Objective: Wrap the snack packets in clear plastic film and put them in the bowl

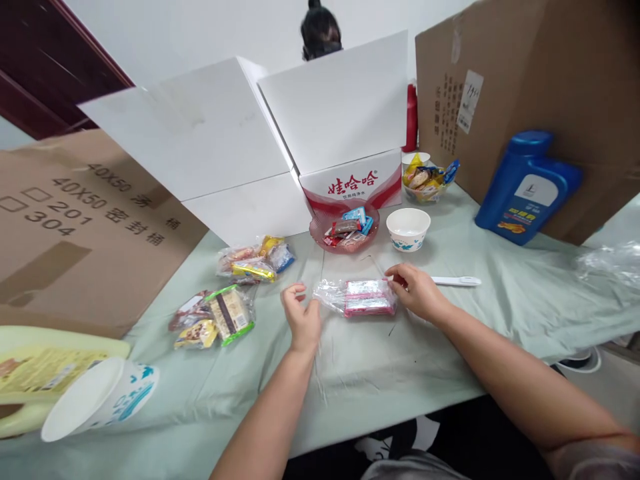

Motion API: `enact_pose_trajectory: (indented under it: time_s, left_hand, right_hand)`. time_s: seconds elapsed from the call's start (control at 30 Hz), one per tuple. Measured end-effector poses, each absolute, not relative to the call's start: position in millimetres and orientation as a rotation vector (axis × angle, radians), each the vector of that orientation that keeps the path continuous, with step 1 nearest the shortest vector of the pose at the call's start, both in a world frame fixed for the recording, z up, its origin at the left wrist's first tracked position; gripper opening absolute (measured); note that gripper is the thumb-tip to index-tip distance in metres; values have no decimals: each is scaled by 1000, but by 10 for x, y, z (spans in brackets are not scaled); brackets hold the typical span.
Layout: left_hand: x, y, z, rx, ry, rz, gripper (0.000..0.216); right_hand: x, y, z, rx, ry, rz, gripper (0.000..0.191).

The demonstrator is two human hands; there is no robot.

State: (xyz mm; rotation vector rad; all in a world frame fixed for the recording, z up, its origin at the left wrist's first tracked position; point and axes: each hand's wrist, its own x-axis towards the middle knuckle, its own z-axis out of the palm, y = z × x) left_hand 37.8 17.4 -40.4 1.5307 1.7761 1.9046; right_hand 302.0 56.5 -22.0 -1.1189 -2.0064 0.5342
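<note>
A clear plastic bag point(330, 293) lies flat on the table, with pink-and-silver wrapped snack packets point(370, 297) inside its right half. At the bag's loose left end is my left hand point(303, 321), fingers curled but apart, the thumb close to the plastic. My right hand point(417, 290) pinches the bag's upper right corner between thumb and fingers. Behind the bag stand a pink glass bowl point(320, 233) of small wrapped sweets and a white paper bowl point(409, 223). A white plastic utensil point(457, 281) lies just beyond my right hand.
Bagged snacks point(255, 260) and more bagged snacks point(215, 317) lie left. A paper cup point(135, 393) tips beside a yellow jug point(50, 367). Cardboard boxes point(90, 267) point(500, 87), a white carton point(345, 100) and a blue bottle point(530, 190) surround the table. A person point(320, 33) is behind.
</note>
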Motion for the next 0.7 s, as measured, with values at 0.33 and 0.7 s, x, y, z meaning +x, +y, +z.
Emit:
enact_pose_trajectory:
  time_s: [0.33, 0.7]
  left_hand:
    - [547, 77, -221, 2690, 1695, 933, 16]
    - [551, -111, 94, 2792, 1404, 976, 15]
  right_hand:
    - [2982, 510, -179, -1208, -2069, 531, 13]
    - [3077, 514, -68, -1026, -1936, 371, 22]
